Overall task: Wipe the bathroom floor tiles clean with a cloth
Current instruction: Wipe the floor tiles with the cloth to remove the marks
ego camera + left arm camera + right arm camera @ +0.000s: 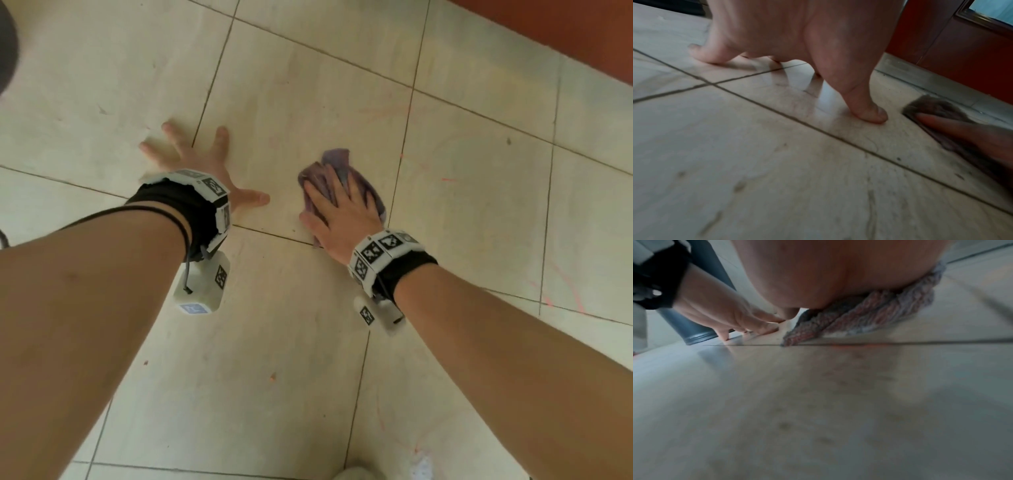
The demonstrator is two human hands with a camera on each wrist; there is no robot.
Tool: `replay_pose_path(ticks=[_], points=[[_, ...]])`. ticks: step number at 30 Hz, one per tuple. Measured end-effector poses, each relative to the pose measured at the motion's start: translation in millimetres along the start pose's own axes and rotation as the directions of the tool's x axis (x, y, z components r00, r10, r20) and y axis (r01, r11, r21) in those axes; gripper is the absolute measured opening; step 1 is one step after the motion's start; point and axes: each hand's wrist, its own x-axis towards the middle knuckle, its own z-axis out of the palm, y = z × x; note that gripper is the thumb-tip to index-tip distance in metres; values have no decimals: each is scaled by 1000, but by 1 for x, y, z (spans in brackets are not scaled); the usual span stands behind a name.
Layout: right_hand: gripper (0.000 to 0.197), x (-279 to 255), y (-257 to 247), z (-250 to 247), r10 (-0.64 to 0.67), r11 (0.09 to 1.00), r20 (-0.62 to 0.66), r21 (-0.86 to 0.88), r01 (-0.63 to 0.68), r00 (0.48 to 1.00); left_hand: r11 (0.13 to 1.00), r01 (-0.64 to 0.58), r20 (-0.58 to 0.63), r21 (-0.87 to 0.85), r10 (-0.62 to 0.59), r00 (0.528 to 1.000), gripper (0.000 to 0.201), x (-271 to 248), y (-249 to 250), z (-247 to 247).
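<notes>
Head view: right hand [342,212] presses flat on the bunched purple cloth [337,162], fingers [337,183] straight, released, gripping nothing.
Cloth place: centre tile, near the grout line at 3 o'clock.
Left hand: left hand [202,161] at 9 o'clock of the cloth, splayed on the floor tiles [308,102], fingers released.
Technique: probably keep the palm flat and overlap strokes toward the faint red marks [387,111].
Room: red-brown door base [565,37] at 1 o'clock limits reach; open tile at 6 o'clock.
</notes>
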Motion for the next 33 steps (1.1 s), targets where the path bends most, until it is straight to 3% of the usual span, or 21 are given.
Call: replay_pose_path(ticks=[4, 7, 10, 14, 18, 22, 25, 28, 30, 33], points=[[60, 23, 33, -23, 170, 985, -37, 39, -168, 985, 1000, 3, 5, -10, -3, 1000, 126, -1, 2, -1], [65, 61, 17, -41, 268, 955, -70, 150, -255, 961, 1000, 11, 0, -10, -11, 1000, 127, 3, 3, -1], [67, 62, -11, -36, 195, 974, -57, 133, -186, 979, 1000, 24, 10, -2, -24, 1000, 128, 4, 3, -1], [64, 11, -8, -7, 46, 997, -2, 68, -46, 999, 1000, 26, 9, 9, -26, 1000, 127, 0, 5, -4], [62, -11, 41, -6, 182, 982, -10, 50, -182, 983, 999, 34, 19, 6, -34, 999, 127, -4, 9, -9], [73, 49, 50, -36, 307, 947, 7, 96, -306, 952, 998, 57, 39, -2, -57, 998, 129, -4, 16, -16], [73, 73, 17, -44, 276, 948, -17, 166, -270, 961, 998, 63, 36, 10, -64, 997, 130, 0, 18, -16], [68, 43, -11, -30, 129, 986, -25, 112, -125, 991, 998, 57, 20, 25, -58, 998, 130, 0, 17, -15], [66, 14, -9, -12, 41, 998, -9, 50, -41, 999, 998, 56, 13, 17, -56, 998, 130, -1, 16, -14], [65, -5, 26, -1, 84, 996, -15, 23, -83, 996, 998, 56, 2, 26, -57, 998, 131, -3, 17, -15]])
